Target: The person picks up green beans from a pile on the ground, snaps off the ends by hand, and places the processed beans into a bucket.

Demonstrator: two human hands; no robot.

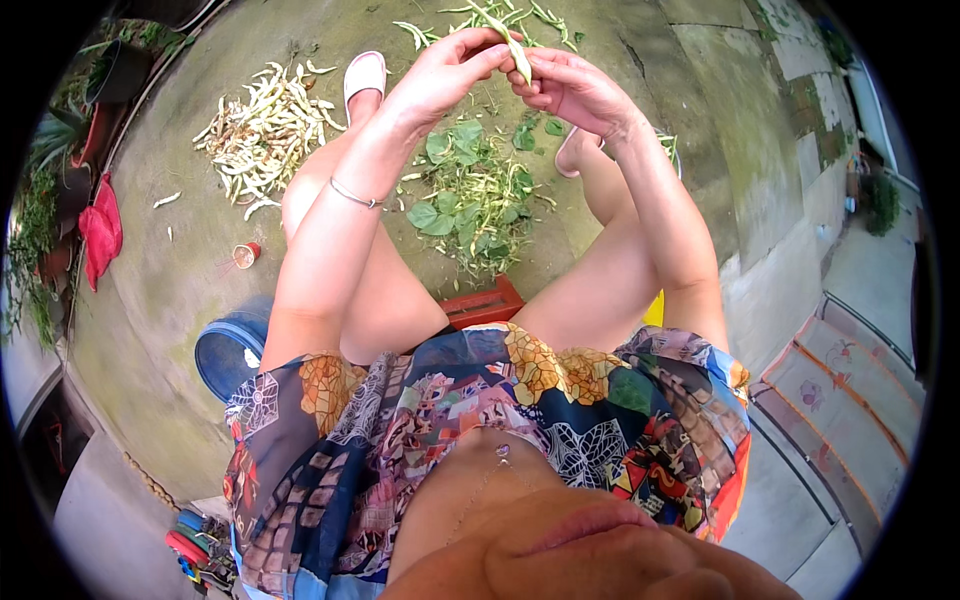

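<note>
Out in front of me, both hands meet on a long pale green bean pod [519, 60]. My left hand [457, 67] pinches it between thumb and fingers. The fingers of my right hand [574, 84] hold its lower end from the other side. Beyond my hands lie more green bean pods [553, 24] on the ground. Below them, between my legs, is a heap of bean leaves and green scraps [476, 206]. To the left, by my slippered foot, spreads a pile of pale, partly browned bean pods [259, 139].
A blue plastic bucket [225, 356] stands by my left thigh, with a small red cup [246, 255] ahead of it. Between my thighs shows a red plastic stool [487, 302]. Potted plants [56, 139] and a pink cloth [101, 229] line the left; a fabric folding chair [832, 405] is at right.
</note>
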